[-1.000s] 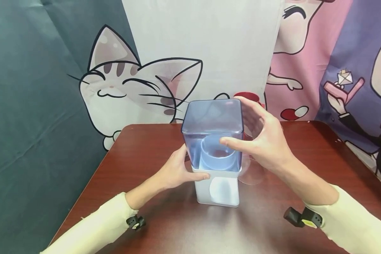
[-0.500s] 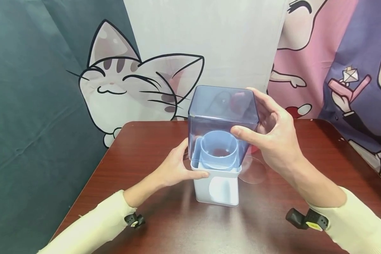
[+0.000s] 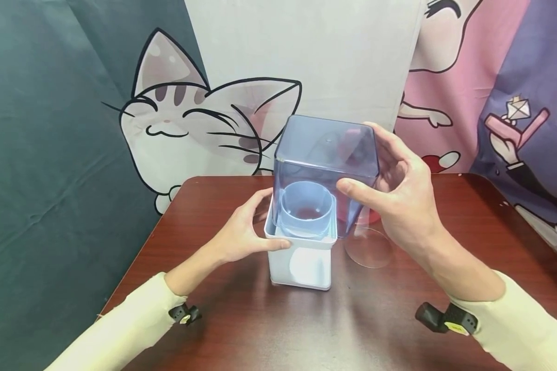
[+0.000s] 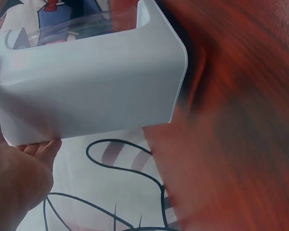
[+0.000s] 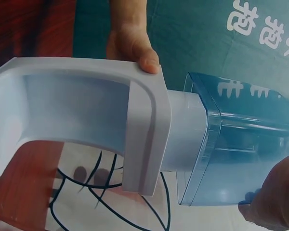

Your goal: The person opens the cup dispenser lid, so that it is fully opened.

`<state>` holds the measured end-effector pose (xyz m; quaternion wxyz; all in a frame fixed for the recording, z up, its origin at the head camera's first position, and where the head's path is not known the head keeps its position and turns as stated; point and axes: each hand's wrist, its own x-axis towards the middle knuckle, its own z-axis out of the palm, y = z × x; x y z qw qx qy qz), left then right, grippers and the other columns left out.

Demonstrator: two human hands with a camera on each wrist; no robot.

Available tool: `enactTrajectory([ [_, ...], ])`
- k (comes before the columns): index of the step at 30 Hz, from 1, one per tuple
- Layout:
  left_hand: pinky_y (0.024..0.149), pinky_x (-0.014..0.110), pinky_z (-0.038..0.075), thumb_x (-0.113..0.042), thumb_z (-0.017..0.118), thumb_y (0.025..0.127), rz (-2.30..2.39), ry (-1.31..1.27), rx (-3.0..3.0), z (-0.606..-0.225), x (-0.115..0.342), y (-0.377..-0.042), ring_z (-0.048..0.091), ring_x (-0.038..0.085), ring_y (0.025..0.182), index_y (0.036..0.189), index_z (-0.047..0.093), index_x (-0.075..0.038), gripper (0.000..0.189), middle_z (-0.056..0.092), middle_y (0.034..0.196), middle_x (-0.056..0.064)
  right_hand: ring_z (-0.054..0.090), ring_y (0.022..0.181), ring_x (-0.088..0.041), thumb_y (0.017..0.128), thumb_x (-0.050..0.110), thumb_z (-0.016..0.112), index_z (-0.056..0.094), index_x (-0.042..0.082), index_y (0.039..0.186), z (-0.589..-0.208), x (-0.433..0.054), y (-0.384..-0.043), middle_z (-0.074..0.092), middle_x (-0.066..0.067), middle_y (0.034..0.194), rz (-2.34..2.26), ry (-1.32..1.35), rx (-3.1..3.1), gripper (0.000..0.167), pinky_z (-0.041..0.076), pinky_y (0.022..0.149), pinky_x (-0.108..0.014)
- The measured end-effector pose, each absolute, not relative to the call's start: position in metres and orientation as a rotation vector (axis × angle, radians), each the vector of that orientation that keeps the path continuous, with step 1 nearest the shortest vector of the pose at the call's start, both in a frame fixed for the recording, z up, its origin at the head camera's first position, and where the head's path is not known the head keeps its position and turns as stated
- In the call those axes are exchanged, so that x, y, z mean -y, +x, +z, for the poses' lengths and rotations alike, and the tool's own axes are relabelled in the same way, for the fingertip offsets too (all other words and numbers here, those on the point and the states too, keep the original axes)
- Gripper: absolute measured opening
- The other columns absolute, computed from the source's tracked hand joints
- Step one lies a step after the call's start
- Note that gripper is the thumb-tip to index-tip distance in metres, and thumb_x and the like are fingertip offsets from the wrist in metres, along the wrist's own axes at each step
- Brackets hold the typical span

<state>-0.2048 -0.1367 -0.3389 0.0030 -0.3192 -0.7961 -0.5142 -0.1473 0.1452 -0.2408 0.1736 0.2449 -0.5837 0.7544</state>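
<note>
My left hand (image 3: 239,232) grips the upper part of a white stand (image 3: 278,265), thumb across its front rim. The stand has a rounded hollow in its front, plain in the right wrist view. From its top rises a round white collar (image 5: 185,125). My right hand (image 3: 401,190) holds a see-through blue square container (image 3: 327,139), thumb on the near side and fingers round the far right corner. The container is upside down, slightly tilted, above and right of the stand. In the right wrist view its open end sits just around the end of the collar.
A clear round disc (image 3: 369,252) lies on the brown table (image 3: 204,319) right of the stand. Behind the container a red thing (image 3: 367,217) shows partly through the blue plastic. A cartoon-printed cloth (image 3: 353,62) hangs behind the table.
My right hand has lifted the blue container up and to the right, off the stand's rim. The stand, held by my left hand, has shifted slightly left.
</note>
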Motion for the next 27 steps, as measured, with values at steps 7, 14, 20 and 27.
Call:
enactTrajectory([
  [7, 0.11, 0.036, 0.052, -0.008, 0.096, 0.076, -1.664, -1.004, 2.472, -0.338, 0.143, -0.212, 0.066, 0.021, 0.129, 0.155, 0.045, -0.012, 0.094, 0.063, 0.141, 0.006, 0.058, 0.125, -0.032, 0.075, -0.033, 0.067, 0.054, -0.004, 0.148, -0.238, -0.144, -0.146, 0.061, -0.024, 0.14, 2.198, 0.738, 1.532, 0.079, 0.052, 0.107, -0.029],
  [14, 0.114, 0.04, 0.048, 0.003, 0.091, 0.078, -1.667, -0.915, 2.417, -0.338, 0.159, -0.234, 0.061, 0.026, 0.129, 0.155, 0.046, -0.006, 0.09, 0.061, 0.142, 0.013, 0.056, 0.128, -0.032, 0.074, -0.034, 0.067, 0.054, -0.003, 0.149, -0.234, -0.143, -0.137, 0.059, -0.025, 0.143, 2.207, 0.756, 1.566, 0.083, 0.052, 0.107, -0.03],
  [20, 0.115, 0.04, 0.048, -0.001, 0.09, 0.082, -1.656, -0.821, 2.431, -0.335, 0.169, -0.252, 0.06, 0.025, 0.13, 0.156, 0.044, -0.005, 0.088, 0.061, 0.143, 0.014, 0.056, 0.13, -0.032, 0.074, -0.033, 0.069, 0.052, -0.001, 0.151, -0.239, -0.14, -0.133, 0.058, -0.023, 0.145, 2.172, 0.747, 1.655, 0.085, 0.051, 0.108, -0.029],
  [27, 0.114, 0.036, 0.048, 0.003, 0.087, 0.084, -1.688, -0.758, 2.399, -0.335, 0.176, -0.274, 0.058, 0.025, 0.133, 0.157, 0.042, -0.002, 0.086, 0.059, 0.145, 0.016, 0.058, 0.128, -0.033, 0.074, -0.028, 0.076, 0.05, 0.0, 0.153, -0.254, -0.135, -0.136, 0.059, -0.02, 0.145, 2.153, 0.765, 1.736, 0.089, 0.052, 0.107, -0.03],
])
